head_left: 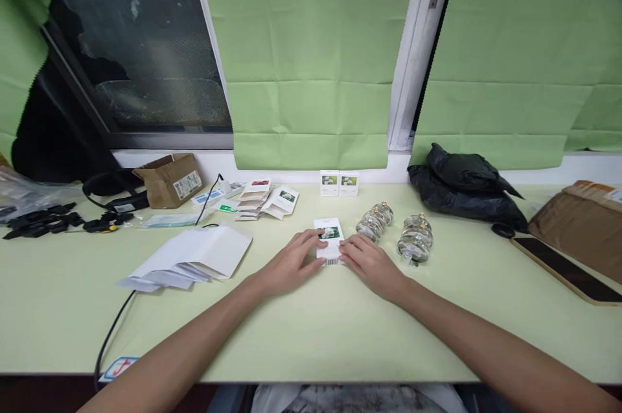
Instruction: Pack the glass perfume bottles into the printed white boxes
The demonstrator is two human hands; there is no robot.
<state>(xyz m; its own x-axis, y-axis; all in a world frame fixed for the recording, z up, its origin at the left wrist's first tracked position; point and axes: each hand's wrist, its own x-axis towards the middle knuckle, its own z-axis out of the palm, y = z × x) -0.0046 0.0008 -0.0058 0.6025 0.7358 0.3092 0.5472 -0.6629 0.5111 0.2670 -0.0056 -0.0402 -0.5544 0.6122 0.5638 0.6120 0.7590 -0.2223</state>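
A small white carton (329,239) with a flower picture and a barcode lies flat on the pale green table (301,329). My left hand (290,264) rests at its left side, fingers curled against its edge. My right hand (369,260) presses its fingertips on the carton's right edge. Both hands pinch the carton between them. Two clear glass bottles (375,221) (415,238) lie on their sides just right of my right hand.
Two upright white cartons (339,183) stand at the back wall. Flat unfolded cartons (265,199) and white envelopes (194,256) lie to the left, with a cardboard box (171,178) and black cable (114,329). A black bag (461,186), phone (566,267) and brown parcel (583,218) sit right.
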